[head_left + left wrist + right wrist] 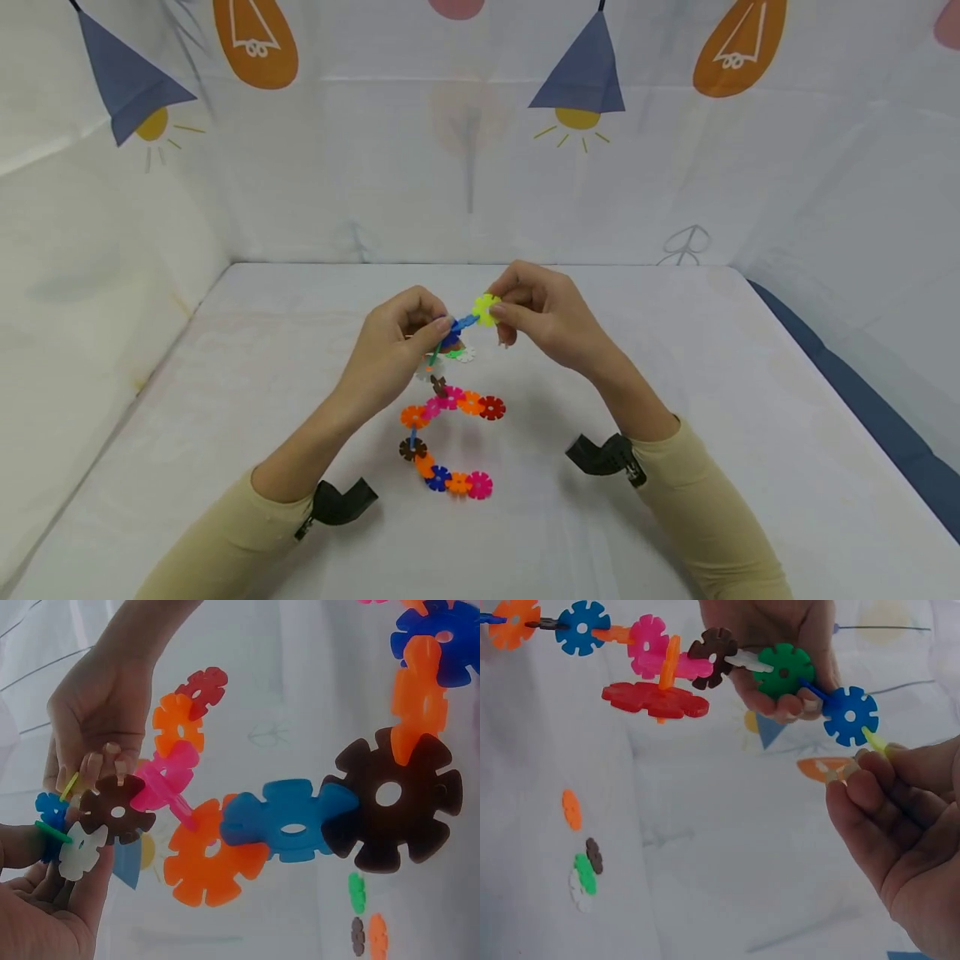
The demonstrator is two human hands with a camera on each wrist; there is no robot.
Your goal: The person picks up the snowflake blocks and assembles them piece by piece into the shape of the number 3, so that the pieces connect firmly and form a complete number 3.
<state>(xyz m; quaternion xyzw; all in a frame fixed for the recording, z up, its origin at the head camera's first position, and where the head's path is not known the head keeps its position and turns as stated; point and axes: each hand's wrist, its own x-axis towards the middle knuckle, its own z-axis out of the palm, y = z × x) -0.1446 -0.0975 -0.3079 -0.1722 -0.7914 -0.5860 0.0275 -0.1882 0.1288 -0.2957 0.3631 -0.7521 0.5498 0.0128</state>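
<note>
My left hand point(393, 342) pinches a linked chain of plastic snowflake discs near its upper end, by a dark blue disc point(452, 335) and a green disc point(784, 671). With thumb and fingers, my right hand point(551, 321) pinches a yellow snowflake disc point(486, 309), which touches the light blue disc point(850, 716) at that end. Whether the two are fully slotted, I cannot tell. The rest of the chain curves down below the left hand, past a brown disc point(118, 811), a side branch tipped by a red disc point(492, 407), and a pink disc point(480, 485) at the lower end.
Loose snowflake discs lie on the white table point(285, 383) beyond the chain: orange point(571, 809), brown point(594, 856), green point(586, 874) and white point(579, 891). A printed white cloth point(390, 167) stands behind the table. Black wrist mounts point(342, 502) sit on both sleeves.
</note>
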